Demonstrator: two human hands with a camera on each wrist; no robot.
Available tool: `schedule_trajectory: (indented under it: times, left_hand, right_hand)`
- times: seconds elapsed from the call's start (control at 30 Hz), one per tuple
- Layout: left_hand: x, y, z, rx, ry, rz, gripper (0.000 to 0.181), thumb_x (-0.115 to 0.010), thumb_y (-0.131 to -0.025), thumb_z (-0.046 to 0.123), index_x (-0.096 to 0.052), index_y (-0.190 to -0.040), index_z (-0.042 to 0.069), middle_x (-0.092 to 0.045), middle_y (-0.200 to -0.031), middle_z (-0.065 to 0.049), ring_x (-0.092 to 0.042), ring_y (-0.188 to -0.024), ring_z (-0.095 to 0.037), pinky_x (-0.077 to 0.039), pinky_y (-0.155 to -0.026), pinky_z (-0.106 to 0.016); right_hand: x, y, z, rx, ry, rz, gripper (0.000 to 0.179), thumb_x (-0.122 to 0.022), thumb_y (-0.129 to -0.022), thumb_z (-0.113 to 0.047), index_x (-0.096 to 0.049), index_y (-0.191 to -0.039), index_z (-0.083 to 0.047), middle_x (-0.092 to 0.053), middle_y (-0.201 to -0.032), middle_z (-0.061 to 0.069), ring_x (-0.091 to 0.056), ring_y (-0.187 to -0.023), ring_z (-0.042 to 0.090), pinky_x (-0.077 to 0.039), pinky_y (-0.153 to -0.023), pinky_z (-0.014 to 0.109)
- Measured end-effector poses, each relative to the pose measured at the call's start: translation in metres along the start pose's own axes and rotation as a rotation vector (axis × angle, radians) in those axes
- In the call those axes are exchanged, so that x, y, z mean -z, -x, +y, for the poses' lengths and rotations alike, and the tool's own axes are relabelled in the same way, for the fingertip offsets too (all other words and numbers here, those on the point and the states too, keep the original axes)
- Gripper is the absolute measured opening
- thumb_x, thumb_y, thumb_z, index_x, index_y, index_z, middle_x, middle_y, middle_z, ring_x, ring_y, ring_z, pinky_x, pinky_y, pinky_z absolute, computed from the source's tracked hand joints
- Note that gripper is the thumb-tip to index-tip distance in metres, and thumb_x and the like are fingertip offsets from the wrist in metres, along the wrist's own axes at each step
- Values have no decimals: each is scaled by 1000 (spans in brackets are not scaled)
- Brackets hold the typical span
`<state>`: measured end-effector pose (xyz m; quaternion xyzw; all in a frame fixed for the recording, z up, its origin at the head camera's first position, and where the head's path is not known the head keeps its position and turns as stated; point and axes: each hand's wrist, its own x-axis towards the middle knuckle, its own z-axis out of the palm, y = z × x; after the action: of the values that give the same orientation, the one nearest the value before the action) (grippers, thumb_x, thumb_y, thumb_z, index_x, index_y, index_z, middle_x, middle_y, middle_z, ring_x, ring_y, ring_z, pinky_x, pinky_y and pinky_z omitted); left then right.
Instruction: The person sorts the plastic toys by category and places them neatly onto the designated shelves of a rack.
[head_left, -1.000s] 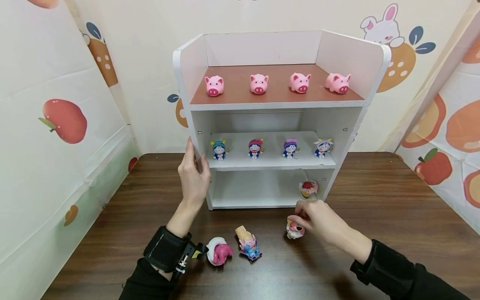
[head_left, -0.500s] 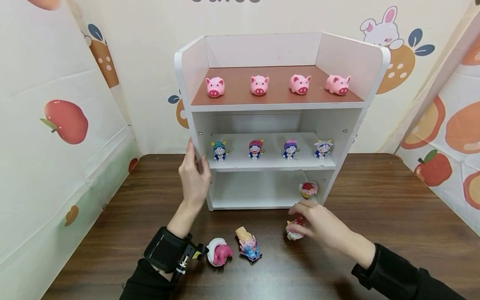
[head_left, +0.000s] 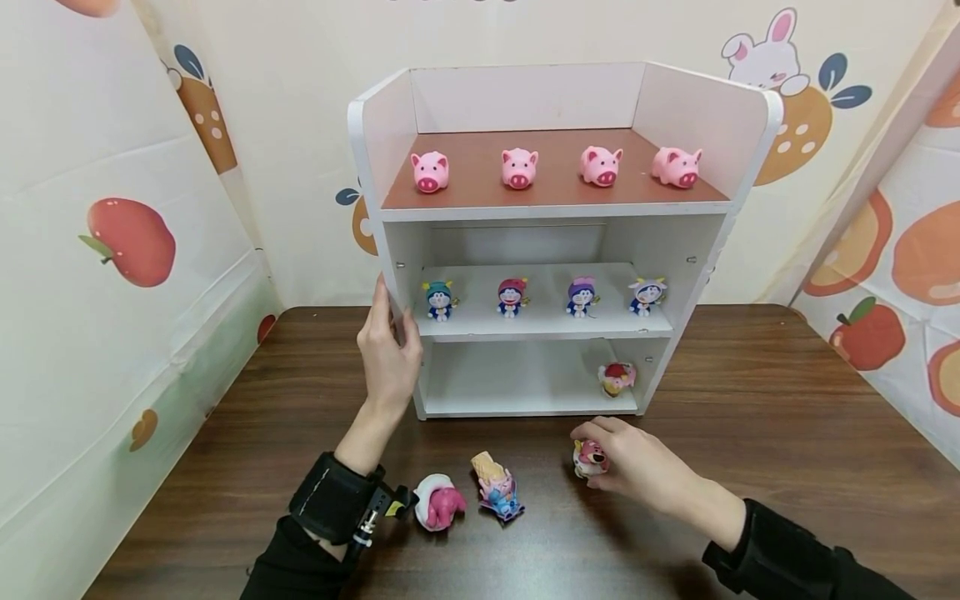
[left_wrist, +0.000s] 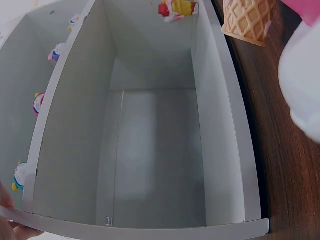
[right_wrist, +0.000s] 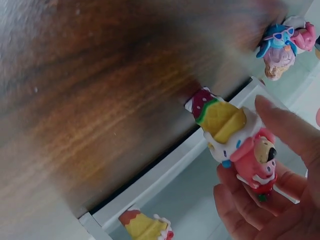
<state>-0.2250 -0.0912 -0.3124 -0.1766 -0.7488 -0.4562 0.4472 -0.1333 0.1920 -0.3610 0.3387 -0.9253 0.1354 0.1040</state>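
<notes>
My left hand [head_left: 390, 350] holds the left side panel of a small white shelf [head_left: 543, 339]; in the left wrist view its fingertips [left_wrist: 6, 200] sit at the panel's edge. On the table in front of the shelf, my right hand [head_left: 637, 462] has its thumb and fingers around a pink bear figurine [head_left: 590, 458]. Seen from the right wrist, this bear figurine [right_wrist: 255, 160] sits in white cream over a yellow cone with a maroon base. Another cone figurine [head_left: 617, 379] stands at the right end of the bottom shelf.
A white-and-pink figurine [head_left: 439, 502] and a blue figurine with a cone [head_left: 497, 487] lie on the wooden table [head_left: 525, 567]. Small blue-suited figurines [head_left: 512, 297] line the middle shelf. Pink pigs [head_left: 519, 169] stand in a row on top.
My right hand loosened around the bear figurine and has closed in on it again; the bear has turned and its face shows. My left hand has stayed on the shelf.
</notes>
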Motion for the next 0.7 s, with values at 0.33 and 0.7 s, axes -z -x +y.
schedule_trajectory:
  times: [0.33,0.7]
  left_hand:
    - [0,0,0,-3,1,5,52,-50,-82,-11,-34,-131,-8,-48,-123,-22,-49,-109,-29,-46,-80,-43]
    - [-1,0,-1,3,16,2,53,-51,-81,-11,-34,-132,-5,-47,-124,-20,-48,-110,-29,-44,-82,-45]
  right_hand:
    - [-4,-3,1,29,-1,23,42,-79,-58,-4,-58,-95,-5,-57,-90,2,-55,-82,17,-49,-69,31]
    - [-1,-17,1,22,-63,2,41,-77,-59,1,-57,-95,-1,-57,-90,6,-54,-82,18,-49,-69,30]
